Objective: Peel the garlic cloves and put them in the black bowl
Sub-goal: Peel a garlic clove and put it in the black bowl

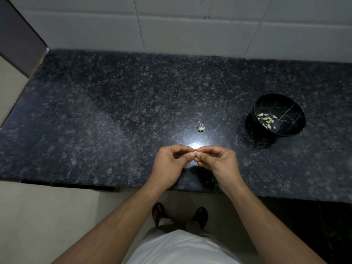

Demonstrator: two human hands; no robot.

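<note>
Both hands meet above the near edge of a dark speckled stone worktop (pixel 95 111), polished enough to throw back a bright glare just beyond the fingertips. The left hand (pixel 168 164) and the right hand (pixel 217 161) each have the fingers curled in, thumb and forefinger drawn tight together, and between the two pinches sits a small pale garlic clove (pixel 192 155), mostly hidden by the fingers, so whether its skin is on or off cannot be told. Each grip is narrow, closed to the width of that small piece. The black bowl (pixel 291 103) stands on the worktop to the right of the hands and farther from the person, well apart from them; it is round and deep with smooth glossy walls crossed by thin pale veins like marble. In its bottom lies a loose cluster of peeled cloves (pixel 266 119), small, oblong and creamy white. Beyond the hands, between them and the back wall, a dry garlic stalk (pixel 201 127) with a frayed papery base lies alone on the stone. Large pale wall tiles (pixel 190 25), matte and rectangular, rise behind the worktop.
</note>
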